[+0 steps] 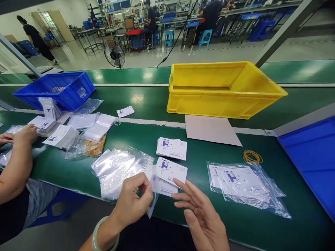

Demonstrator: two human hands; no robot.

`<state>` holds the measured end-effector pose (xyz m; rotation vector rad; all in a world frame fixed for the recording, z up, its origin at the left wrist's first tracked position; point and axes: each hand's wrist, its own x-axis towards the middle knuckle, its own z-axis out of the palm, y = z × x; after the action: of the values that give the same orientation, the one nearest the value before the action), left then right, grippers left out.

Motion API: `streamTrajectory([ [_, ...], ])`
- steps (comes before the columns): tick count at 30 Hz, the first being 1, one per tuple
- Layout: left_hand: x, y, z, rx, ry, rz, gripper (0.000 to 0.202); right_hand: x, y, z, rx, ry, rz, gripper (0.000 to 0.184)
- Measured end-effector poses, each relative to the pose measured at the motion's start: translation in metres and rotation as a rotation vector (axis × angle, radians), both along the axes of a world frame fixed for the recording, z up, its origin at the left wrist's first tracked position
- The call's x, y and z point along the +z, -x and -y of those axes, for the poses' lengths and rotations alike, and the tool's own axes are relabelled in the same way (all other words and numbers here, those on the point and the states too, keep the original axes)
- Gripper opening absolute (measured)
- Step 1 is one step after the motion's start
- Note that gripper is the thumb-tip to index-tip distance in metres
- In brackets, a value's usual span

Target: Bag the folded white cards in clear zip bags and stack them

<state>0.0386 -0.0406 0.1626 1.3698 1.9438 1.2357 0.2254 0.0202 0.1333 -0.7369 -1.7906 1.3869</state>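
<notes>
My left hand (136, 198) is closed in a pinch on the edge of a clear plastic bag (154, 202), which hangs partly hidden behind the fingers. My right hand (200, 212) is open, its fingertips at the lower edge of a white printed card stack (171, 169). Under that stack, part of another printed card (166, 187) shows. A further pile of cards (171, 148) lies just behind. To the left of my left hand, several empty clear bags (120, 170) are spread on the green table. Bags filled with cards (243, 181) lie to the right.
A yellow bin (225, 103) stands at the back on grey cardboard (211, 130). Rubber bands (252, 156) lie at right, near a blue bin (311, 157). At left, a co-worker's hand (26, 134) is among card stacks (61, 136), with a blue crate (57, 90) behind.
</notes>
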Motion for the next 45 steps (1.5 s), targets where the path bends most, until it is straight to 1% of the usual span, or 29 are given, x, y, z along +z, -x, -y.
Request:
streamTrajectory([
  [2, 0.003, 0.002, 0.001, 0.025, -0.012, 0.161, 0.025, -0.003, 0.003, -0.002, 0.038, -0.108, 0.057, 0.051],
  [5, 0.005, 0.000, 0.002, -0.012, -0.036, 0.380, 0.026, -0.008, 0.016, -0.001, 0.096, -0.327, 0.141, 0.076],
  [6, 0.005, -0.001, 0.003, -0.039, -0.037, 0.424, 0.026, -0.010, 0.021, 0.000, 0.085, -0.395, 0.141, 0.075],
  [7, 0.004, -0.002, 0.004, -0.070, -0.037, 0.442, 0.026, -0.010, 0.026, 0.000, 0.063, -0.441, 0.128, 0.066],
  [8, 0.004, -0.003, 0.004, -0.096, -0.040, 0.430, 0.027, -0.010, 0.030, 0.000, 0.038, -0.458, 0.105, 0.049],
  [9, 0.003, -0.002, 0.005, -0.104, -0.053, 0.389, 0.025, -0.009, 0.032, -0.001, 0.015, -0.447, 0.080, 0.034],
  [10, 0.003, -0.001, 0.006, -0.085, -0.079, 0.319, 0.020, -0.007, 0.033, -0.003, -0.005, -0.416, 0.058, 0.024],
  [11, 0.003, 0.001, 0.007, -0.048, -0.112, 0.231, 0.010, -0.005, 0.032, -0.005, -0.014, -0.377, 0.044, 0.020],
  [12, 0.002, 0.004, 0.007, -0.007, -0.142, 0.144, 0.008, -0.003, 0.031, -0.008, -0.011, -0.338, 0.040, 0.019],
  [13, 0.002, 0.007, 0.008, 0.011, -0.164, 0.074, 0.022, 0.000, 0.028, -0.010, -0.005, -0.304, 0.038, 0.018],
  [14, 0.003, 0.010, 0.008, -0.005, -0.169, 0.030, 0.034, 0.001, 0.026, -0.013, 0.006, -0.276, 0.033, 0.018],
  [15, 0.003, 0.013, 0.007, -0.058, -0.155, 0.013, 0.036, 0.003, 0.024, -0.015, 0.023, -0.254, 0.024, 0.019],
  [16, 0.004, 0.015, 0.007, -0.132, -0.131, 0.020, 0.029, 0.003, 0.022, -0.016, 0.041, -0.237, 0.009, 0.019],
  [18, 0.006, 0.016, 0.006, -0.255, -0.090, 0.062, 0.006, 0.003, 0.020, -0.017, 0.064, -0.214, -0.022, 0.020],
  [19, 0.006, 0.016, 0.006, -0.285, -0.079, 0.082, 0.006, 0.002, 0.020, -0.017, 0.072, -0.209, -0.037, 0.020],
  [20, 0.007, 0.016, 0.006, -0.298, -0.078, 0.096, 0.010, 0.001, 0.020, -0.017, 0.081, -0.204, -0.051, 0.021],
  [24, 0.010, 0.013, 0.006, -0.334, -0.100, 0.124, 0.015, 0.001, 0.019, -0.016, 0.142, -0.175, -0.087, 0.027],
  [29, 0.011, 0.014, 0.007, -0.375, -0.086, 0.162, 0.020, 0.005, 0.018, -0.017, 0.188, -0.146, -0.086, 0.027],
  [35, 0.009, 0.012, 0.006, -0.371, -0.040, 0.187, 0.017, 0.006, 0.018, -0.018, 0.209, -0.111, -0.055, 0.026],
  [40, 0.006, 0.005, 0.004, -0.355, 0.025, 0.202, 0.013, 0.006, 0.021, -0.017, 0.250, -0.147, 0.013, 0.018],
  [45, 0.005, -0.001, 0.002, -0.388, 0.019, 0.219, 0.014, 0.007, 0.022, -0.017, 0.308, -0.178, 0.000, 0.021],
])
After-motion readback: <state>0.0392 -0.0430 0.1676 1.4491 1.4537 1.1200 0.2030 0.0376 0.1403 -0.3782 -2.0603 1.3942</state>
